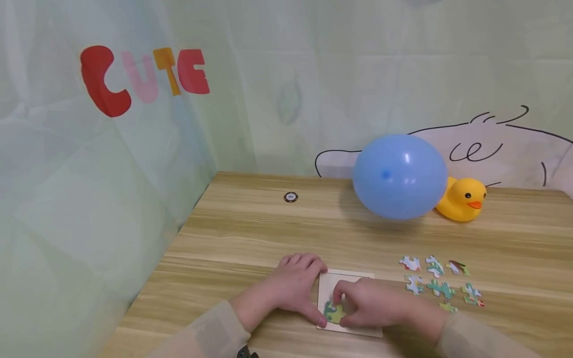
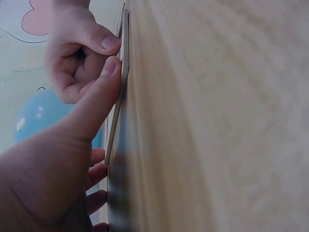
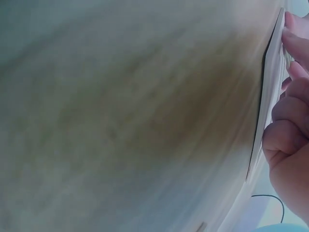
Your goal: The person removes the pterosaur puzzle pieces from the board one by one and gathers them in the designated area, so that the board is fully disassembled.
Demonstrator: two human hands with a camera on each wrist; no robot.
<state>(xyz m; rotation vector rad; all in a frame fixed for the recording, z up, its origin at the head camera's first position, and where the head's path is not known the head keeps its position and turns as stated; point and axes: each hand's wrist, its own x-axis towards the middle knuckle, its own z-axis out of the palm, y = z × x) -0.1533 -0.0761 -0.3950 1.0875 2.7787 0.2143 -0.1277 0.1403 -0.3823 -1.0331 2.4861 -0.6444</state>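
Note:
A pale square puzzle board (image 1: 328, 286) lies on the table in front of the person. My left hand (image 1: 297, 286) rests along its left side, fingers extended by the far corner and thumb at the near corner. In the left wrist view that thumb (image 2: 99, 96) presses on the board's edge. Over the board, my right hand (image 1: 378, 303) has curled fingers and pinches a green jigsaw piece (image 1: 333, 314) low in the near-left corner. The right hand covers much of the board's right half. In the right wrist view, its folded fingers (image 3: 289, 113) sit close over the board (image 3: 270, 96).
Several loose jigsaw pieces (image 1: 440, 289) lie right of the board, one partly hidden by the right forearm. A blue balloon (image 1: 400, 176) and a yellow rubber duck (image 1: 462, 200) stand at the back right. A round chip (image 1: 291, 197) lies near the back edge.

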